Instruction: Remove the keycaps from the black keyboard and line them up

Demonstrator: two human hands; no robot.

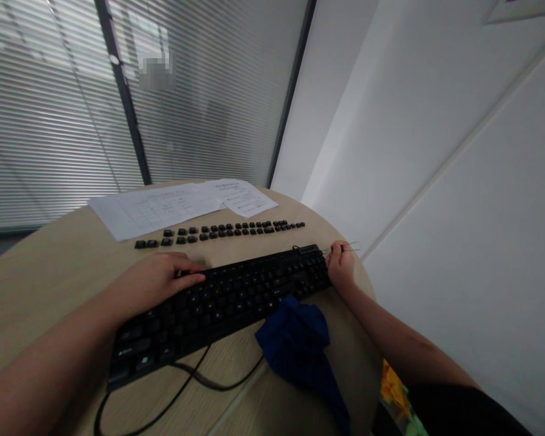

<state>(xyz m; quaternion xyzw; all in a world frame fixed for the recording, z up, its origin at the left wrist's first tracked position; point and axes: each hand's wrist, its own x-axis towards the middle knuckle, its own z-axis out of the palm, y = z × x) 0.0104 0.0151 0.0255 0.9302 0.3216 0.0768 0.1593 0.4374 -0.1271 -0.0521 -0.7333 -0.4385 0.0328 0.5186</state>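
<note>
A black keyboard (240, 297) lies slantwise on the round wooden table, its near left end closest to me. My left hand (163, 274) grips its far edge, with the thumb over the top and the other fingers partly hidden behind. At the keyboard's right end, my right hand (341, 267) is closed around a wire keycap puller (353, 246), whose thin loops stick out on both sides of the fingers. Loose black keycaps (203, 237) stand in two rows beyond the keyboard. A crumpled blue cloth (295, 342) rests against the keyboard's near edge.
Printed paper sheets (163, 206) spread over the far part of the table (36, 284). The keyboard's black cable (222, 387) loops across the near side. A white wall (436, 212) rises close by on the right, and blinds (200, 109) hang behind glass at the back.
</note>
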